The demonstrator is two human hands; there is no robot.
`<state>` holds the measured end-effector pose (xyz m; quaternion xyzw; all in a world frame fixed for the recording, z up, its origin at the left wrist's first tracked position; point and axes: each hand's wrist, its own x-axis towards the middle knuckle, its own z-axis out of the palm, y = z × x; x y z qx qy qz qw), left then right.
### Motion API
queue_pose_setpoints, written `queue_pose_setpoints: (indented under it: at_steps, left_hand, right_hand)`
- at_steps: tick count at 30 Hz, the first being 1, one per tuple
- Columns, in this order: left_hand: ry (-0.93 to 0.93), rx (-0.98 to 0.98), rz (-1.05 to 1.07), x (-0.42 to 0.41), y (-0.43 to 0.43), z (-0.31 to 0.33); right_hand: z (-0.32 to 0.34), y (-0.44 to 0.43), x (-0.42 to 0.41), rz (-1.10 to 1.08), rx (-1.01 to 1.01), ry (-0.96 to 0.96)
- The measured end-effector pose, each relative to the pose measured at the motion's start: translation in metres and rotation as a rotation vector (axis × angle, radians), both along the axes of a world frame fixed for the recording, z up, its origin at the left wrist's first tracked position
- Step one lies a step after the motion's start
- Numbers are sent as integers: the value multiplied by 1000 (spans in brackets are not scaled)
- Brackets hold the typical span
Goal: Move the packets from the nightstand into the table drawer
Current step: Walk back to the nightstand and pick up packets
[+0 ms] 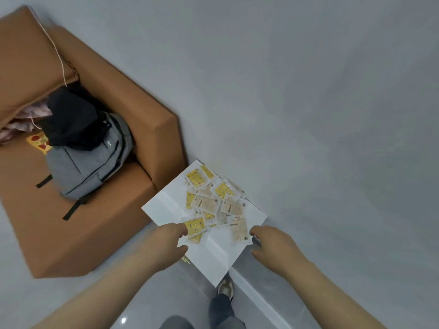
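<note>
Several small packets (pixel 209 203), some yellow and some pale tan, lie in a loose heap on the white nightstand top (pixel 166 206). My left hand (pixel 172 237) is at the near left edge of the heap; its fingertips reach a yellow packet (pixel 194 225) and its thumb is spread below them. My right hand (pixel 269 243) is at the near right edge, its fingers next to a tan packet (pixel 238 230) and its thumb apart from them. Neither hand holds a packet. No table drawer is in view.
A brown armchair (pixel 107 222) stands left of the nightstand, with a grey backpack (pixel 88 162) and a black garment (pixel 71 119) on its seat. A pale wall fills the right side. My shoe (pixel 225 287) stands on the glossy floor below the nightstand.
</note>
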<state>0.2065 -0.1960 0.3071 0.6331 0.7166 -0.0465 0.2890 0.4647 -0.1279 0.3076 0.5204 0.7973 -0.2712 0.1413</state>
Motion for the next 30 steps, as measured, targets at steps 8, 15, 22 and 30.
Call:
queue_pose_setpoints:
  at_steps: [8,15,22,30]
  left_hand:
    - [12,-91,33,-23,74,-85]
    - [63,-178,-9,-39,118,-185]
    - [98,-205,-6,-39,131,-261]
    - [132,-130,30,-36,135,-314]
  right_hand:
    - [-72,76,-25,-1,-79,-74]
    - [-162,117,-44,-41,-138,-165]
    - [-236,138,-61,-91,-175,-183]
    - [-302,155,-74,77,-53,-169]
